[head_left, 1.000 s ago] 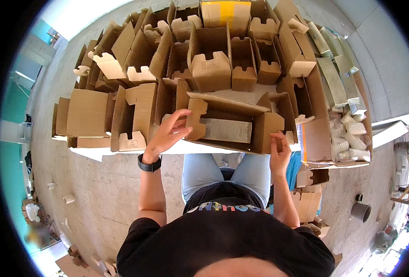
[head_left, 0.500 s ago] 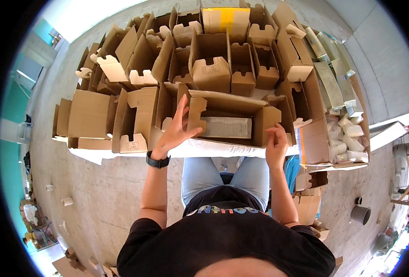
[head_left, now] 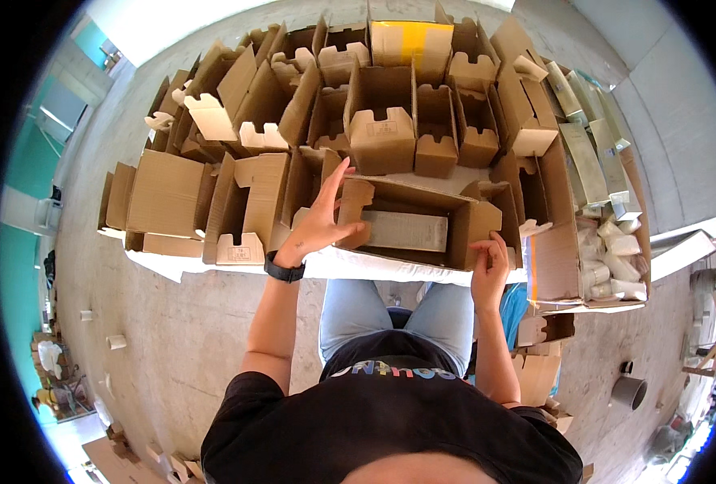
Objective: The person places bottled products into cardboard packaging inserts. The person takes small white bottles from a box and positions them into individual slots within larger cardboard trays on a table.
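Note:
An open-topped cardboard box [head_left: 406,196] lies lengthwise in front of me, near the table's front edge. In it rests a pale grey oblong carton or block [head_left: 407,231], its exact kind unclear. My left hand [head_left: 324,222] is spread at the box's left end, fingers pointing away from me and thumb against the notched end flap [head_left: 353,208]. At the right end, my right hand [head_left: 490,270] has its fingers bent in a loose pinch at the corner of the box. Its fingertips partly hide the cardboard edge there.
Several open cardboard boxes [head_left: 382,145] stand in rows behind the one between my hands. More boxes [head_left: 164,194] are at the left. A large carton [head_left: 553,270] on the right holds white wrapped bundles [head_left: 612,250] and long pale boxes [head_left: 582,165]. A dark bucket [head_left: 630,393] stands on the floor.
The whole view has shifted slightly, so everything sits a little further right. Both hands stay at the two ends of the box, with little visible movement.

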Available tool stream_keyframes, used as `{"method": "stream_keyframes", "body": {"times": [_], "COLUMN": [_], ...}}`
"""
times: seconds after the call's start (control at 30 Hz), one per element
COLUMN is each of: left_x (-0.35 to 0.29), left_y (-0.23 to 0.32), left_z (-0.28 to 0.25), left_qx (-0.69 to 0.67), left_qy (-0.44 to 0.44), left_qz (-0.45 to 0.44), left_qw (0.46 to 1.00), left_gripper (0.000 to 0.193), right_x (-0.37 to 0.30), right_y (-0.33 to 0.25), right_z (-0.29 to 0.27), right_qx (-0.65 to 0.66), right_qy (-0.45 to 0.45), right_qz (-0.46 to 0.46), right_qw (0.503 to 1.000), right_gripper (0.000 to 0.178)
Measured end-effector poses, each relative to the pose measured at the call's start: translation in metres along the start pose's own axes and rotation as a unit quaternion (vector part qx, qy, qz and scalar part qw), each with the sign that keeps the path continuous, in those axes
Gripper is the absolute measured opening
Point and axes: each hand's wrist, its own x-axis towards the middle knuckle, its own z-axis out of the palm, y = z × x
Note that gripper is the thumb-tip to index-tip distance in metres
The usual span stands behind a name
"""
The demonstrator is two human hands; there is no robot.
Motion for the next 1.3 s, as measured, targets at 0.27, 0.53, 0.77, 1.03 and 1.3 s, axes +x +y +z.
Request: {"method": "stream_keyframes", "body": {"times": [0.27, 0.53, 0.77, 1.03, 1.3], "left_x": [-0.010, -0.020, -0.019, -0.015, -0.017], "left_y": [-0.002, -0.015, -0.019, -0.031, -0.033], "left_z": [-0.014, -0.011, -0.003, 0.002, 0.004], "left_qx": [0.158, 0.206, 0.256, 0.179, 0.169], "left_qy": [0.010, 0.012, 0.019, 0.043, 0.059], "left_qz": [0.071, 0.092, 0.077, 0.040, 0.071], "left_qw": [0.985, 0.974, 0.963, 0.982, 0.981], "left_gripper": [0.058, 0.049, 0.055, 0.056, 0.055], "right_x": [0.000, -0.001, 0.002, -0.018, -0.025], "right_y": [0.004, -0.001, -0.002, -0.020, -0.008], "right_z": [0.002, 0.001, 0.002, -0.004, -0.010], "right_qx": [-0.019, -0.007, 0.013, 0.257, 0.134], "right_qy": [0.012, 0.009, -0.004, -0.063, -0.147], "right_qz": [-0.058, -0.012, 0.004, 0.030, -0.048], "right_qw": [0.998, 1.000, 1.000, 0.964, 0.979], "right_gripper": [0.021, 0.023, 0.021, 0.048, 0.059]}}
